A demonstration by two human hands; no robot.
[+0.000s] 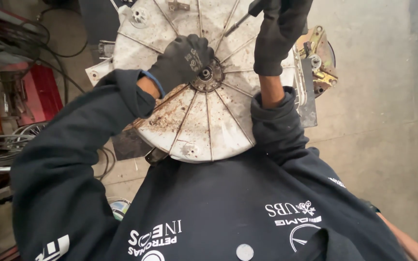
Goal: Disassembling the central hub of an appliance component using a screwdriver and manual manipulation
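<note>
a round white ribbed tub (204, 121), stained with rust, stands on the concrete floor (378, 111) in front of the person; what is inside it cannot be seen from this side, only its closed face with ribs running out from a dark metal hub (208, 75) at the middle.

the left hand (182, 60), in a black glove, lies flat on the tub face, fingers close together and bent over the ribs, their tips touching the left edge of the hub. it grips nothing that can be made out.

the right hand (276, 34), also in a black glove, is closed in a fist round the handle of a screwdriver (240, 19), fingers wrapped tight. the shaft slants down and left from the fist toward the tub face, above and to the right of the hub, clear of the left fingers.

a yellowish metal bracket (318, 58) lies just beside the tub's right edge. a red box (42, 94) and black cables (49, 43) sit on the left, well apart from the hands.
</note>
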